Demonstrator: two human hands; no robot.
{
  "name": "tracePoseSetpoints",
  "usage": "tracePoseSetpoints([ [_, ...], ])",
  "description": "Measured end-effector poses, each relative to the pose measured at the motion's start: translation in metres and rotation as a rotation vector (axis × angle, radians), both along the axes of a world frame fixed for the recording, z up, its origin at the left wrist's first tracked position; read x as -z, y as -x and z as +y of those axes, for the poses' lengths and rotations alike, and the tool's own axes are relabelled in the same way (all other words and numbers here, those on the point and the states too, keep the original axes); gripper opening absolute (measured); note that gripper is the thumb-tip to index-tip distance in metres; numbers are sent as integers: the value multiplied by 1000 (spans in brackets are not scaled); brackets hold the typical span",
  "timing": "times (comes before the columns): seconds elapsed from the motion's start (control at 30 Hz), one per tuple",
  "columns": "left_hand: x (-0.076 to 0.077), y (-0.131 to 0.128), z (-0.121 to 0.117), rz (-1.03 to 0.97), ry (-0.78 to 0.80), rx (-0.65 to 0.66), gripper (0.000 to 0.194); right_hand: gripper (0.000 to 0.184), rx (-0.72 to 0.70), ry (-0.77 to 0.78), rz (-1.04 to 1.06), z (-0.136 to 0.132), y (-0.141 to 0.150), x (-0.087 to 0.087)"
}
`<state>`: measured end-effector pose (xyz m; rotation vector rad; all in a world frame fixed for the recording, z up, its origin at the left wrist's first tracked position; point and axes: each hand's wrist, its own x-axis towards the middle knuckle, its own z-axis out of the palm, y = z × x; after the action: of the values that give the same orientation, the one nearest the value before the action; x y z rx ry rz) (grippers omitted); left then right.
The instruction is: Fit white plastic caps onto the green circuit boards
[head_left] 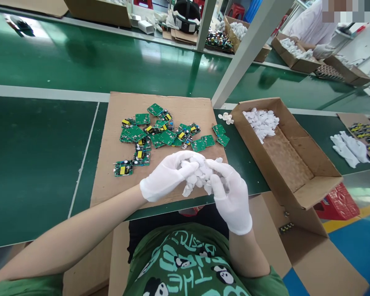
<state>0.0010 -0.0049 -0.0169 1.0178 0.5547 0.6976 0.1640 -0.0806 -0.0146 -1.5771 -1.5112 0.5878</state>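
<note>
Both of my hands wear white gloves and meet above the front edge of a cardboard sheet (103,176). A bunch of small white thin-looking pieces (199,179) is held between them; their exact kind I cannot make out. My left hand (171,174) curls around the bunch from the left, thumb across its top. On the other side, my right hand (232,193) grips its right part with bent fingers. Just beyond lie several green circuit boards (165,137) with yellow and black components, some face down and overlapping, a few at the sheet's right edge.
An open cardboard box (296,164) with white pieces (262,123) stands at the right. Cream round bits (226,118) lie beside it. White gloves (350,148) rest farther right. A slanted post (243,53) rises behind the sheet. Across the green belt (111,57), a person handles boxed white parts.
</note>
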Motion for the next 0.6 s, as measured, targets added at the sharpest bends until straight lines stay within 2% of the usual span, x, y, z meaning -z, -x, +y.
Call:
tracePoseSetpoints([
  [0.13, 0, 1, -1, 33, -16, -2, 25, 25, 99, 73, 38, 3, 2, 0],
  [0.23, -2, 2, 3, 21, 47, -62, 31, 16, 124, 128, 313, 3, -4, -4],
  [0.33, -4, 4, 9, 19, 89, -215, 35, 20, 95, 125, 646, 4, -19, -8],
  [0.4, -4, 4, 11, 33, 97, -267, 35, 20, 70, 134, 812, 7, -31, -9],
  [0.53, -3, 2, 9, 102, 100, -235, 37, 17, 82, 234, 1064, 11, -51, -5],
  [0.6, -1, 2, 7, 148, 85, -223, 38, 23, 43, 285, 1105, 9, -57, -3],
])
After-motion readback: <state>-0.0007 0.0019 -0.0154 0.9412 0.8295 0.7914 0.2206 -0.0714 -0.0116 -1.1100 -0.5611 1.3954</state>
